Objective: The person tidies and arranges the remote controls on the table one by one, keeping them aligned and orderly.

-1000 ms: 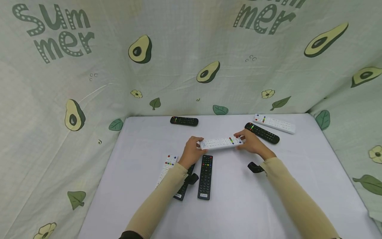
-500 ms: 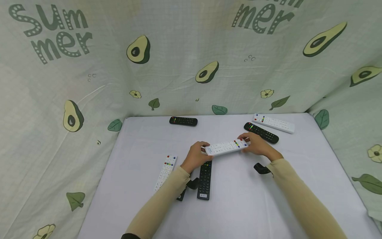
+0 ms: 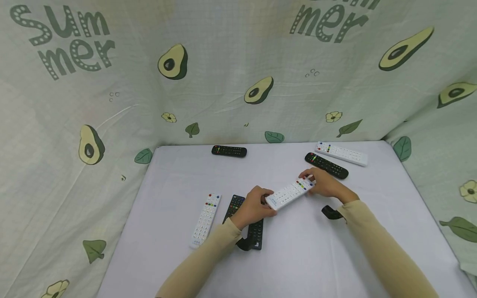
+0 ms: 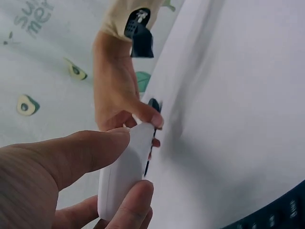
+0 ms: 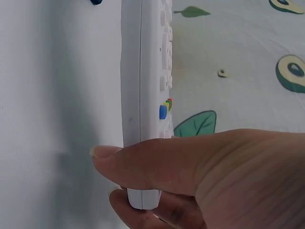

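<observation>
Both hands hold one white remote control (image 3: 290, 193) between them, raised over the white table. The left hand (image 3: 255, 207) pinches its near-left end, with thumb and fingers on opposite edges in the left wrist view. At the far-right end, beside the coloured buttons, the right hand (image 3: 323, 183) grips it; the thumb (image 5: 143, 162) lies across its side in the right wrist view. The remote slants up to the right, buttons facing up. Beneath the left hand and wrist lie two black remotes, one (image 3: 234, 205) partly covered and the other (image 3: 256, 234) mostly hidden.
Left of the left forearm lies another white remote (image 3: 205, 219). A black remote (image 3: 229, 151) rests near the table's back edge. At back right, a black remote (image 3: 328, 166) sits beside a white one (image 3: 342, 154). Avocado-print cloth (image 3: 216, 54) hangs behind the table.
Both hands have moved right and nearer with the white remote, the left hand farther. The remote has turned from nearly level to a slant. The other remotes have stayed put.
</observation>
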A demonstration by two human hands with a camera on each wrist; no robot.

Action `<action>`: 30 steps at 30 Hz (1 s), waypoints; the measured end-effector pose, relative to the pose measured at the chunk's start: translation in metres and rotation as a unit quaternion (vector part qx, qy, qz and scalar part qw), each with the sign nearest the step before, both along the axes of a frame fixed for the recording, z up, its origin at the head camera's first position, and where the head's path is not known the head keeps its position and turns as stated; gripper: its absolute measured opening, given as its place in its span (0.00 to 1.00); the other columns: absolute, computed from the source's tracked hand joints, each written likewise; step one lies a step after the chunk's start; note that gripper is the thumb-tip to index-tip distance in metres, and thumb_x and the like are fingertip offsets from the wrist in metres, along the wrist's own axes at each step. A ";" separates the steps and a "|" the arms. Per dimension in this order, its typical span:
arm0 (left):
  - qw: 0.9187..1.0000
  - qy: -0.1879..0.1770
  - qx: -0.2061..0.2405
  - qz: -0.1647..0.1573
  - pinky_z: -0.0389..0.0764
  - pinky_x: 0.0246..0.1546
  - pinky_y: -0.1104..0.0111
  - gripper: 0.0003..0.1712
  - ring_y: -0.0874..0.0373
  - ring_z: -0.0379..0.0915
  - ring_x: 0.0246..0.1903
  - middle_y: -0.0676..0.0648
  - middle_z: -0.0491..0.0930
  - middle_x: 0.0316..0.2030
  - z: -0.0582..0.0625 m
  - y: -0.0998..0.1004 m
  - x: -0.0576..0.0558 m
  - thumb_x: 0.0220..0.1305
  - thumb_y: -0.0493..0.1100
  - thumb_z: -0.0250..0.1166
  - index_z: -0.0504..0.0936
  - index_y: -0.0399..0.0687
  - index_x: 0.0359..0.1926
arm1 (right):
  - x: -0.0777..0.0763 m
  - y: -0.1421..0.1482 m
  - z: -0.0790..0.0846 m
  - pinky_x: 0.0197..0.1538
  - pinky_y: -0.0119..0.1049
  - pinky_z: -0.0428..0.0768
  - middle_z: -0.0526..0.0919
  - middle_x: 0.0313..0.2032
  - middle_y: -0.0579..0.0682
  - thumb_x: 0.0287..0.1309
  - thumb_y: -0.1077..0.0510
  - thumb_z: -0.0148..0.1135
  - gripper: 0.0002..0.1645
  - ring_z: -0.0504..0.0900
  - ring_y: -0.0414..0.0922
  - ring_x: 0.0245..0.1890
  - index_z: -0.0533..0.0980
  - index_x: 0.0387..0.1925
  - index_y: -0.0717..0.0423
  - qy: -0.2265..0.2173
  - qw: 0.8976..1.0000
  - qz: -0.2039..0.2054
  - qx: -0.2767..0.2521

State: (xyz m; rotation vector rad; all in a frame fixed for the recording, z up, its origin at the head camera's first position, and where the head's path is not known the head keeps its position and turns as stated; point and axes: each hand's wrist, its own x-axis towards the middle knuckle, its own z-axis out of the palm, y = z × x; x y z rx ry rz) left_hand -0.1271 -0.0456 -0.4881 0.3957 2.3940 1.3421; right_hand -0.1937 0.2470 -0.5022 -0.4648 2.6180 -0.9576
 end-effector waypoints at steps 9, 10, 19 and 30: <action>0.999 -0.033 0.021 -0.031 0.85 0.38 0.77 0.40 0.63 0.80 0.40 0.43 0.73 0.49 -0.010 0.009 0.020 0.52 0.27 0.81 0.76 0.30 0.67 | 0.006 0.001 -0.005 0.57 0.59 0.82 0.80 0.57 0.67 0.46 0.78 0.74 0.34 0.79 0.66 0.57 0.78 0.58 0.67 0.011 0.999 0.038 -0.008; 0.999 -0.032 0.020 -0.033 0.85 0.38 0.77 0.40 0.64 0.80 0.39 0.43 0.73 0.49 -0.011 0.010 0.022 0.52 0.27 0.81 0.76 0.30 0.67 | 0.006 0.001 -0.005 0.58 0.59 0.82 0.80 0.57 0.67 0.47 0.78 0.74 0.33 0.79 0.66 0.57 0.78 0.58 0.66 0.014 0.999 0.042 -0.009; 0.999 -0.028 0.009 -0.040 0.84 0.37 0.78 0.42 0.65 0.77 0.40 0.45 0.74 0.46 -0.020 0.015 0.035 0.51 0.25 0.80 0.75 0.29 0.68 | 0.011 -0.004 -0.011 0.58 0.59 0.80 0.82 0.54 0.63 0.45 0.79 0.75 0.32 0.81 0.62 0.53 0.79 0.55 0.66 0.054 0.996 0.075 -0.017; 0.998 0.000 -0.030 -0.052 0.78 0.34 0.78 0.43 0.65 0.71 0.37 0.48 0.74 0.41 -0.024 0.019 0.052 0.49 0.28 0.82 0.76 0.33 0.68 | 0.018 -0.014 -0.019 0.62 0.59 0.79 0.84 0.53 0.59 0.46 0.82 0.70 0.31 0.81 0.60 0.56 0.80 0.54 0.64 0.071 0.991 0.107 -0.030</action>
